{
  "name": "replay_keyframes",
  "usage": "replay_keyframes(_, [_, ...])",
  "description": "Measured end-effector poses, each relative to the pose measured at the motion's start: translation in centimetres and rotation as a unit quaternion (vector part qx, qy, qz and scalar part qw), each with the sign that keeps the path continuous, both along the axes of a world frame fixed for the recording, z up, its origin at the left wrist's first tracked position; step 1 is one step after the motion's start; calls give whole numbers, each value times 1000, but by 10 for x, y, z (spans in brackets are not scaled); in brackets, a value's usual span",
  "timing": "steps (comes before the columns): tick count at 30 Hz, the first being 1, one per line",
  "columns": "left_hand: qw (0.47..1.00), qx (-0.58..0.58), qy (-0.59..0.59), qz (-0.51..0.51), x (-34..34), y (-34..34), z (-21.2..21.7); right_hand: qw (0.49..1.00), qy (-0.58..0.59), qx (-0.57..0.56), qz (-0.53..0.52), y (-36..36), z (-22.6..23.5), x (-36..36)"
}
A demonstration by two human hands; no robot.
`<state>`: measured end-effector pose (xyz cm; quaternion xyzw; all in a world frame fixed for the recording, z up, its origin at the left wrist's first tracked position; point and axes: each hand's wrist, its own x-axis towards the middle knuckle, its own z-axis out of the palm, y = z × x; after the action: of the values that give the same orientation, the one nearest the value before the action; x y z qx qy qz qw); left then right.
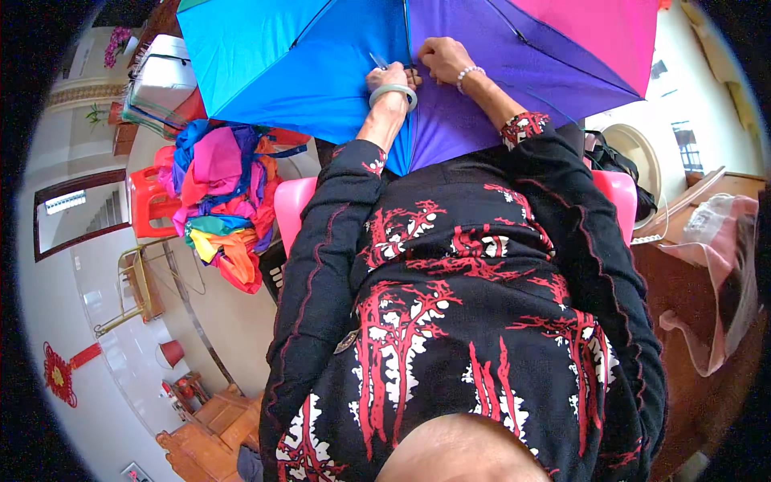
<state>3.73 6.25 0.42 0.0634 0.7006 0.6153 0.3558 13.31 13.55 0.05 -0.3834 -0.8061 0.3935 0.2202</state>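
Head view, umbrella: The multicoloured umbrella (454, 116) lies spread before you, from your lap to the upper edge and beyond, its ribbed side facing you.
Middle rib: The dark rib (407, 28) follows the join of the blue and purple panels. Its long axis points almost straight away from your body and passes between your hands.
Left hand: Your left hand (392, 79) is just left of that line, fingers curled together, apparently clamped on a thin pale tool (377, 61) whose tip sticks out away from you and to the left. Tool type cannot be told.
Right hand: Your right hand (446, 60) is just right of the line, fingers bent toward it. Whether they pinch rib or cloth, you cannot be told from here.
Governing relation: The rib lies to the right of your left hand and to the left of your right. The left is judged nearer, its fingertips reaching the line; the right sits slightly farther from your body.
Fabric pile: A heap of bright cloth (217, 181) lies to your left on a red stool (144, 201), well apart from both hands.
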Motion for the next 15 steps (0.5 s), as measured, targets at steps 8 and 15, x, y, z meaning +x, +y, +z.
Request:
replay_keyframes(8, [996,42,-77,-24,-6,-8,3,981,61,-181,-23,-1,17,13])
replay_keyframes(15, [997,17,-53,-60,-5,-10,12,982,59,-179,-20,0,17,15])
